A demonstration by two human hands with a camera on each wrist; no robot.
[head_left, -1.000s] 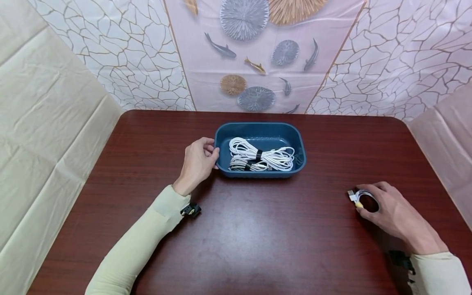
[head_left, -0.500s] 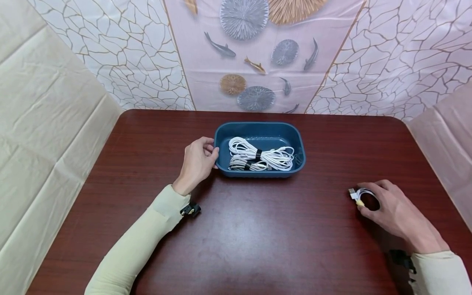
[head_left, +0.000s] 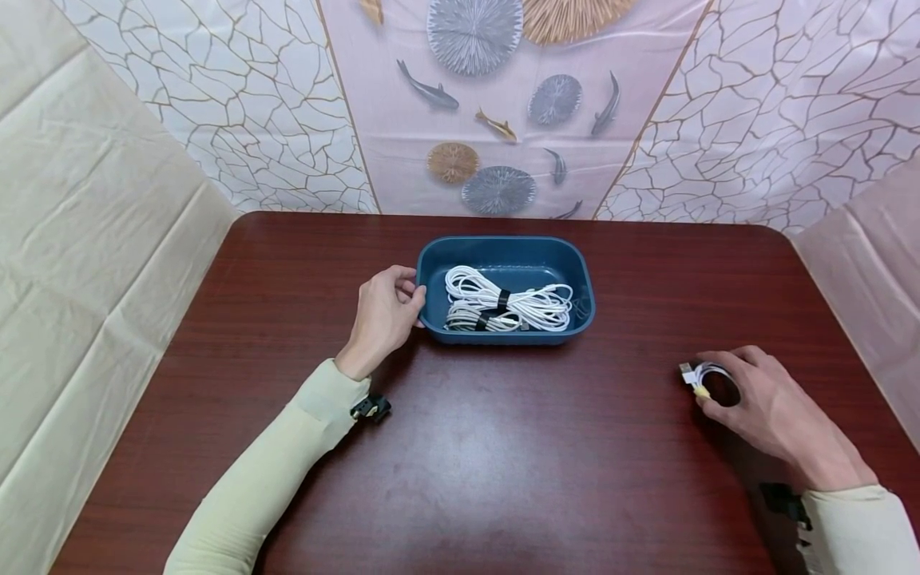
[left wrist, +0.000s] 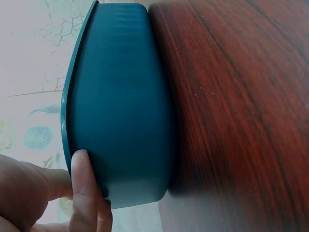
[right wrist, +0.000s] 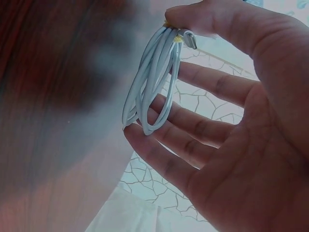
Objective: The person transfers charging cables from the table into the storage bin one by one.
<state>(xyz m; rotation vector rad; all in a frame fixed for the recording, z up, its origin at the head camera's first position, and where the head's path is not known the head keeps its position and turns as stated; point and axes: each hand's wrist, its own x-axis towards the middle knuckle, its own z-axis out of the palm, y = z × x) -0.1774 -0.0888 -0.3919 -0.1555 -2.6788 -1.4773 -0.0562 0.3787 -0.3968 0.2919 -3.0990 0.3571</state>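
Observation:
In the head view my left hand (head_left: 384,315) is at the left end of a dark blue plastic bin (head_left: 506,339). The left wrist view shows its fingers at the bin's rim, one fingertip (left wrist: 81,159) against the outer wall. Coiled white cables (head_left: 542,307) bound with black straps lie in the bin. Far to the right, my right hand (head_left: 769,407) holds a small coiled white USB cable (head_left: 703,375) between thumb and fingers. Seen from the right wrist, a yellow tie (right wrist: 177,38) binds the coil near its metal plug (right wrist: 189,39), under the thumb.
Both hands are over a dark red-brown wooden table (head_left: 467,479). A patterned backdrop (head_left: 503,120) hangs behind its far edge, and a pale cloth (head_left: 86,279) stands along the left side. The bin sits toward the back, near the middle.
My right hand has shifted very slightly away from me with the cable coil still in its grip. The left hand and the bin have kept their places.

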